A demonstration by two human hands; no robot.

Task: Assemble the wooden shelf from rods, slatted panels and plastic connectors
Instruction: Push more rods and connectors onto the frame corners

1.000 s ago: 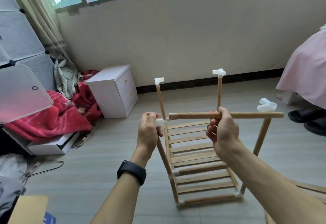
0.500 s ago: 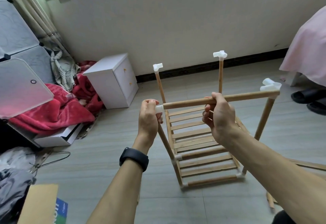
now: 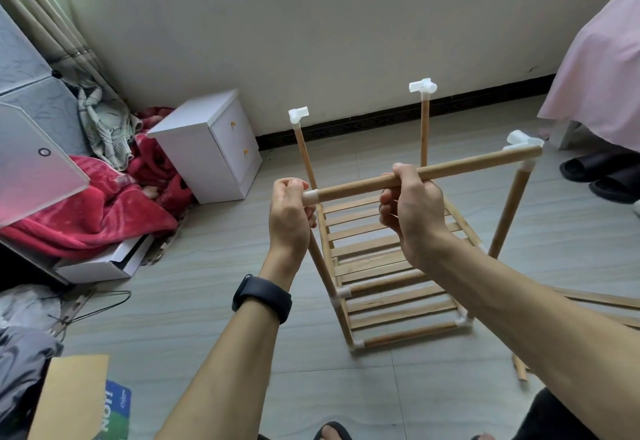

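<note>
Above the half-built shelf (image 3: 391, 287) on the floor (image 3: 207, 301), a rod (image 3: 467, 169) lies crosswise between the near uprights. The left hand (image 3: 289, 218) pinches the left connector (image 3: 310, 197) capping the rod's end; the right hand (image 3: 410, 214) is curled round the rod near its middle. It looks light, stiff and smooth, so it is probably best gripped close to the joint being pressed, since the thin frame may flex. Pale round wood, white plastic; its far end lies against the right connector (image 3: 519, 140).
</note>
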